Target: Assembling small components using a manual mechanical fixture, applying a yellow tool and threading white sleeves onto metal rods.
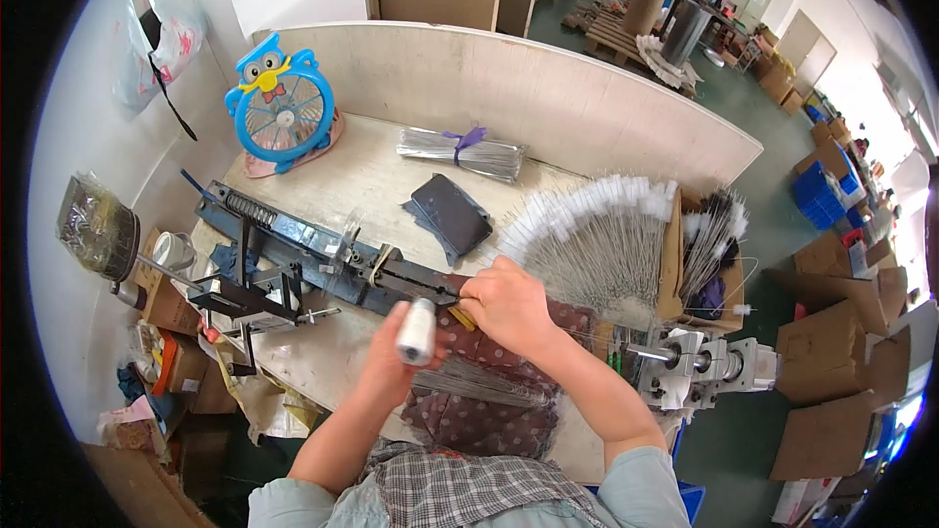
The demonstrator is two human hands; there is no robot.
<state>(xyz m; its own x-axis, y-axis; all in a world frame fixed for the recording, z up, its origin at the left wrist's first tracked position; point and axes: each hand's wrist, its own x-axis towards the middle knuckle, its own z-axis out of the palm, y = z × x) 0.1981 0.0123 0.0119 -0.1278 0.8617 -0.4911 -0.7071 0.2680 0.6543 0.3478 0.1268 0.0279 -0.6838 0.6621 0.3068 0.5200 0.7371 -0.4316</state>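
Note:
My left hand (383, 364) has its fingers around a white cylinder (417, 332), perhaps a spool or a brush head; I cannot tell which. My right hand (504, 301) is closed in a pinch at the near end of a long dark metal bench device (293, 252); what it pinches is too small to make out. Just below those fingertips is a small yellow piece (462, 319). Under both hands lies a brown polka-dot cloth (523, 425), with a bundle of thin metal wires (489, 383) across it.
Many white-tipped wire brushes (597, 235) fan out at the right, beside a cardboard box (673, 259). A shaft-bearing machine (699, 367) stands at the right edge. Further back are a tied wire bundle (460, 154), a dark pad (450, 218) and a blue fan (284, 117).

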